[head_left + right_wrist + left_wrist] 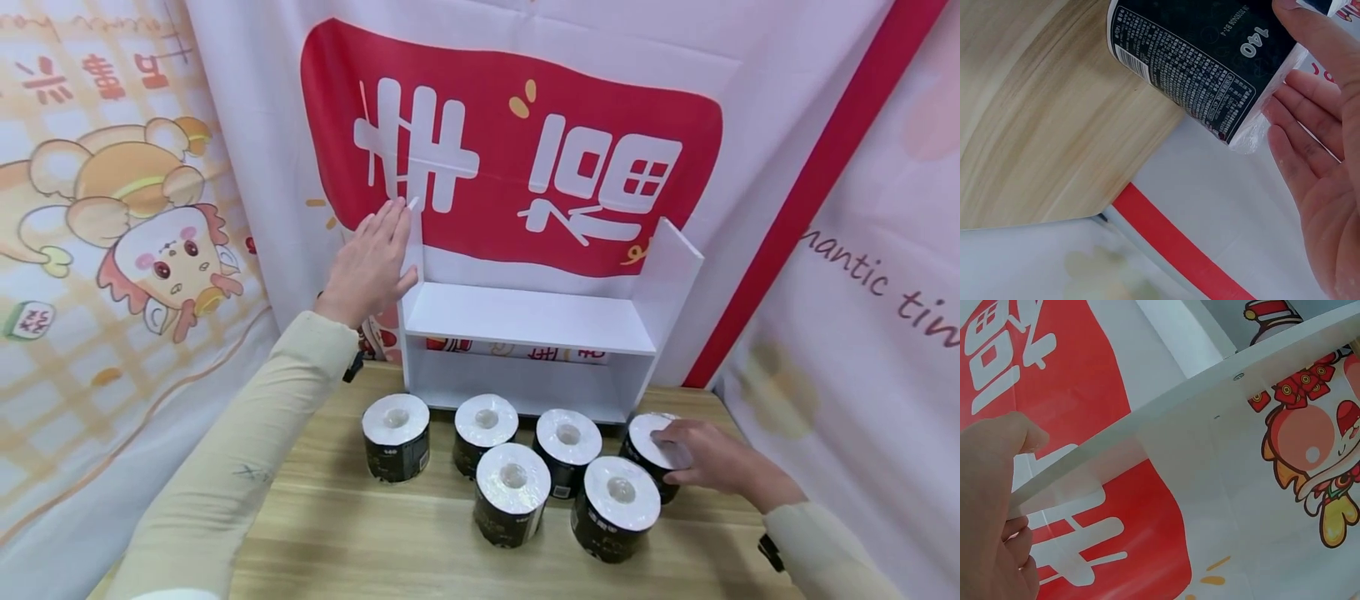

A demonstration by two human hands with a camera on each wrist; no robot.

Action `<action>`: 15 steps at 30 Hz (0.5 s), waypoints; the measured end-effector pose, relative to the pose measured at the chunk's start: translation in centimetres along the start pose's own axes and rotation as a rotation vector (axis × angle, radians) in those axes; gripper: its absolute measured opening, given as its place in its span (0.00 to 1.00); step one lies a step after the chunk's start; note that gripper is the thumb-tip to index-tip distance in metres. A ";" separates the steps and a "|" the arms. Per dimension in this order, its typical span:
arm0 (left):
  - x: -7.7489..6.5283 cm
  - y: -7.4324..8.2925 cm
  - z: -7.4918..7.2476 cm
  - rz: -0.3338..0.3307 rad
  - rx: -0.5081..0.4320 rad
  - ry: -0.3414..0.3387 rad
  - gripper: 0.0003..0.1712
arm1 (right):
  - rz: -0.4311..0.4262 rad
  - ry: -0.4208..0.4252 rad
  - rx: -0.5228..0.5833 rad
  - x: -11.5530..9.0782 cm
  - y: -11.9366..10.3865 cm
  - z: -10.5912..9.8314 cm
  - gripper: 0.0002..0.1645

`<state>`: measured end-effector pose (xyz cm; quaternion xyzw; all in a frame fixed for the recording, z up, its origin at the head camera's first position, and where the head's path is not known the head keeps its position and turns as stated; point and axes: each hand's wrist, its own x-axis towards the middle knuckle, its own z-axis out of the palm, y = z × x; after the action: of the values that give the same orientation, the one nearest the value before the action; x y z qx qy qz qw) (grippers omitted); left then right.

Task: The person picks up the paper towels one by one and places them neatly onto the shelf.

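In the head view my left hand [371, 262] lies against the raised left side panel of a white shelf unit [525, 317]. Its fingers look straight and the thumb stands apart. The left wrist view shows that hand [997, 494] at the end of the panel [1147, 434]. At the far right, my right hand [708, 462] holds a toilet roll [652, 442] with a black wrapper. Up close, the right hand [1325, 150] has its thumb by the roll's printed side [1191, 56] and fingers near its white end. The fingertips' contact is partly hidden.
Several other wrapped toilet rolls stand upright before the shelf, including a left one [397, 437] and a front one [512, 496]. They stand on a wood-grain table [360, 542]. Printed cloth [255, 150] hangs behind and on both sides.
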<state>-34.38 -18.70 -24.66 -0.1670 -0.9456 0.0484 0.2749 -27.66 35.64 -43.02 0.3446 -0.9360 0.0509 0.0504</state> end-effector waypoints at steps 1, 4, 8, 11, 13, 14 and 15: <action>0.0 0.0 0.0 0.001 0.007 0.002 0.56 | -0.001 -0.005 0.005 0.1 0.0 0.0 0.33; 0.2 0.1 0.1 0.005 0.024 0.008 0.56 | -0.006 -0.010 0.007 0.1 0.2 -0.1 0.33; 0.3 0.3 0.0 0.018 0.048 0.005 0.56 | -0.004 -0.009 0.006 0.1 0.5 0.0 0.32; 0.3 0.2 -0.1 0.028 0.074 -0.008 0.55 | -0.011 -0.003 0.006 0.2 0.5 0.1 0.31; 0.1 0.1 -0.2 0.033 0.093 -0.019 0.55 | -0.023 -0.001 0.005 0.3 0.3 0.1 0.31; 0.1 0.0 -0.3 0.035 0.101 -0.023 0.55 | -0.024 -0.001 0.008 0.4 0.2 0.1 0.31; 0.0 -0.1 -0.3 0.037 0.109 -0.027 0.55 | -0.029 -0.003 0.010 0.5 0.1 0.1 0.31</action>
<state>-34.25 -18.77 -24.35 -0.1686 -0.9420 0.1073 0.2696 -28.09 35.42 -43.06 0.3584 -0.9307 0.0543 0.0481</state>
